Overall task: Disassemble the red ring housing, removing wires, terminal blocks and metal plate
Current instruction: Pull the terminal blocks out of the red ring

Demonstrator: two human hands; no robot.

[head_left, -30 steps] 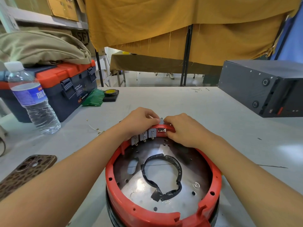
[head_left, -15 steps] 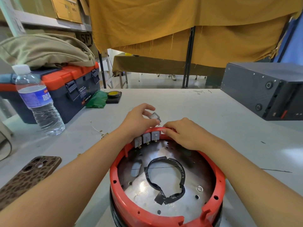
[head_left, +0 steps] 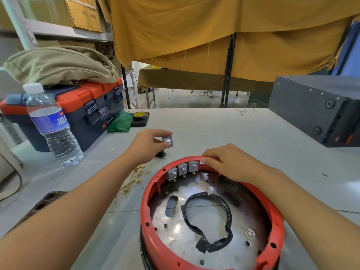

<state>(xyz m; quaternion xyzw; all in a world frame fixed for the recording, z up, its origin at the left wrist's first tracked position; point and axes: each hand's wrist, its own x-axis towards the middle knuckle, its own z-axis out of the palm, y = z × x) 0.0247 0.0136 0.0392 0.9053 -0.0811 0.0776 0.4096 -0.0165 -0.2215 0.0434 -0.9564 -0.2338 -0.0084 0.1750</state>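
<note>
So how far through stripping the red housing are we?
Done: loose wires lie on the table beside the red housing. In hand: the left hand pinches one grey block clear of the rim; the right hand grips the rim. Left: three blocks on the wall and the metal plate.

A pale grey desk point(head_left: 224, 129) fills the lower frame. Across the top hangs a mustard-yellow cloth point(head_left: 214, 36) with a frayed hem, crossed by a dark upright pole point(head_left: 228, 75) in the centre. Beneath the hem, a light tiled floor point(head_left: 185, 100) and another cloth-covered table point(head_left: 175, 78) show in daylight. In the upper left, a metal shelf point(head_left: 58, 32) carries cardboard boxes point(head_left: 83, 14). A strip of blue point(head_left: 348, 53) edges the upper right.
</note>
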